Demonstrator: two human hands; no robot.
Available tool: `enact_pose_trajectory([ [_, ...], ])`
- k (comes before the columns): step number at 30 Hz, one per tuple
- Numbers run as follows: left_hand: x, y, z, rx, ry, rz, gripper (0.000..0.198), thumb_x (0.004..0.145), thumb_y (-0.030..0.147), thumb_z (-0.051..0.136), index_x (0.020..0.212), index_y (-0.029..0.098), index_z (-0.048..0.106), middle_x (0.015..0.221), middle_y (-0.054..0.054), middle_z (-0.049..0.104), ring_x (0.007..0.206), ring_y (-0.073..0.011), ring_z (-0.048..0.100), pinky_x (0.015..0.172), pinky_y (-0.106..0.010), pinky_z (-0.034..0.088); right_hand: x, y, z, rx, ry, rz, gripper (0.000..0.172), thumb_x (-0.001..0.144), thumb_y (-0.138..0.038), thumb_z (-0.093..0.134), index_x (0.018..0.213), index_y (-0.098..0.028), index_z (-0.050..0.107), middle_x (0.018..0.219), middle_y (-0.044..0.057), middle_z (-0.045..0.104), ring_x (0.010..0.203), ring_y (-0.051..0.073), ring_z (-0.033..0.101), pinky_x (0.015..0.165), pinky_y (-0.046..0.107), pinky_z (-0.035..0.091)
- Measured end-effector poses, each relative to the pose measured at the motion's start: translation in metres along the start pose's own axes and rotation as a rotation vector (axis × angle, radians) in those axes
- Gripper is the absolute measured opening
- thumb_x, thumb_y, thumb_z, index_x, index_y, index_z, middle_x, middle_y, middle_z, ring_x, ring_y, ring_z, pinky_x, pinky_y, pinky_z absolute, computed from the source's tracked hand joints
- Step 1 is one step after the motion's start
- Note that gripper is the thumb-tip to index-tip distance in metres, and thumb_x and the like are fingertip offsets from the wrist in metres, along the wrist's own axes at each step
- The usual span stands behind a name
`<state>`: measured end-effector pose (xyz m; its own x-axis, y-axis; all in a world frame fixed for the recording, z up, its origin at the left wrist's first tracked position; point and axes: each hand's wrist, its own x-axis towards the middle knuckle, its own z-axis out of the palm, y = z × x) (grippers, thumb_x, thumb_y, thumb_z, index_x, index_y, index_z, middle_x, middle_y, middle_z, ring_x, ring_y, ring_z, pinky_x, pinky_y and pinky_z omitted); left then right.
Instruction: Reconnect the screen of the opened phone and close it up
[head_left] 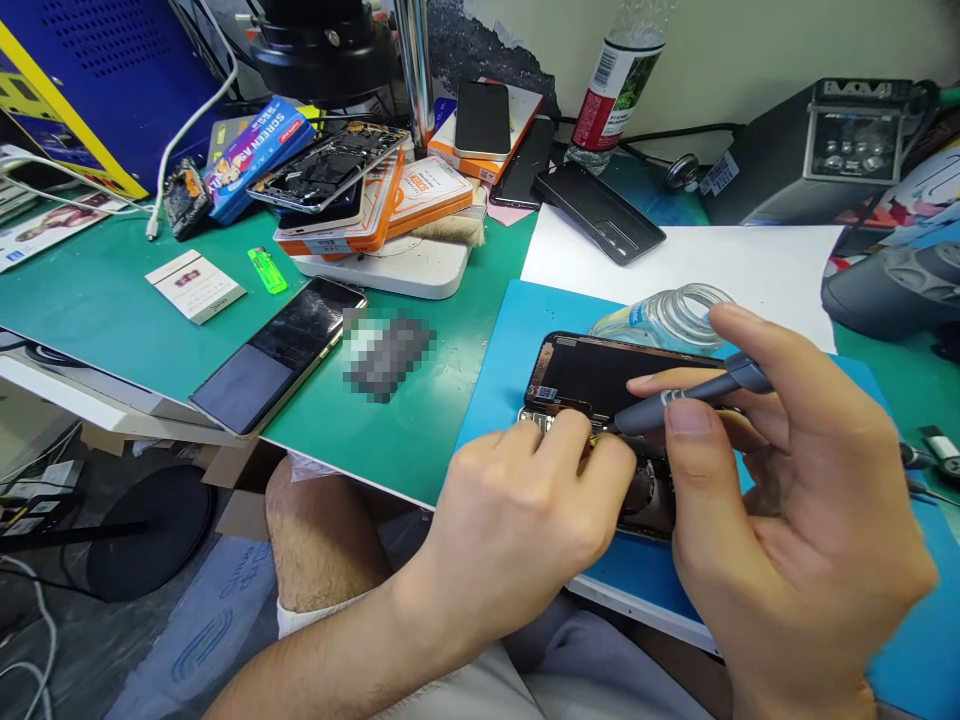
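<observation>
An opened phone (600, 375) lies on a blue mat (495, 400) near the table's front edge, its insides and black battery showing. My left hand (525, 510) rests on the phone's near end with fingers curled, pinching at a small spot by the tool tip; what it pinches is too small to make out. My right hand (787, 500) grips a grey screwdriver (690, 395) between thumb and fingers, its tip pointing left into the phone beside my left fingers.
A clear tape roll (686, 315) sits behind the phone on white paper (750, 265). A dark phone (281, 355), green lighter (267, 269), card box (195, 286), stacked phones and orange boxes (352, 195), a bottle (615, 90) and a grey station (825, 150) crowd the green table (112, 300).
</observation>
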<state>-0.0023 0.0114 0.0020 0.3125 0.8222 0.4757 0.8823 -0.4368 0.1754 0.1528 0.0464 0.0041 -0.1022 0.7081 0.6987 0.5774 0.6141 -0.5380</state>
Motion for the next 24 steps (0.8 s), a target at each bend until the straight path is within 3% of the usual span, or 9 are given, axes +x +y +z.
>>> enact_pose_trajectory([
  [5,0.003,0.003,0.002,0.023,0.010,-0.046,0.017,0.108,0.019,0.062,0.092,0.024,0.058,0.080,0.002,0.061,0.066,-0.0179,0.057,0.055,-0.036,0.035,0.000,0.000,0.002,0.004,0.006,-0.011,0.068,0.093,-0.012,0.072,0.155,-0.038,0.061,0.143,0.003,0.074,0.100,0.026,0.080,0.084,0.045,0.069],
  [13,-0.003,0.005,0.006,-0.048,0.056,-0.095,0.015,0.107,0.016,0.065,0.093,0.023,0.062,0.085,0.002,0.063,0.071,-0.0175,0.059,0.060,-0.036,0.038,-0.003,0.000,-0.001,-0.013,-0.014,0.036,0.065,0.098,-0.013,0.069,0.157,-0.038,0.059,0.145,0.004,0.071,0.106,0.027,0.079,0.090,0.048,0.069],
  [17,-0.012,0.006,0.002,-0.073,0.086,-0.074,0.007,0.108,0.019,0.066,0.109,0.021,0.073,0.091,0.000,0.068,0.075,-0.0181,0.059,0.064,-0.036,0.041,-0.003,0.000,-0.002,-0.019,-0.018,0.021,0.066,0.097,-0.013,0.070,0.157,-0.038,0.058,0.142,0.003,0.073,0.103,0.025,0.079,0.089,0.044,0.068],
  [24,-0.017,0.010,0.001,-0.039,0.000,-0.032,0.024,0.113,0.029,0.059,0.126,0.018,0.076,0.095,-0.002,0.068,0.078,-0.0209,0.054,0.065,-0.039,0.038,-0.002,0.003,-0.001,-0.013,0.012,-0.023,0.071,0.092,-0.008,0.073,0.156,-0.035,0.061,0.144,0.001,0.073,0.105,0.021,0.079,0.084,0.039,0.067],
])
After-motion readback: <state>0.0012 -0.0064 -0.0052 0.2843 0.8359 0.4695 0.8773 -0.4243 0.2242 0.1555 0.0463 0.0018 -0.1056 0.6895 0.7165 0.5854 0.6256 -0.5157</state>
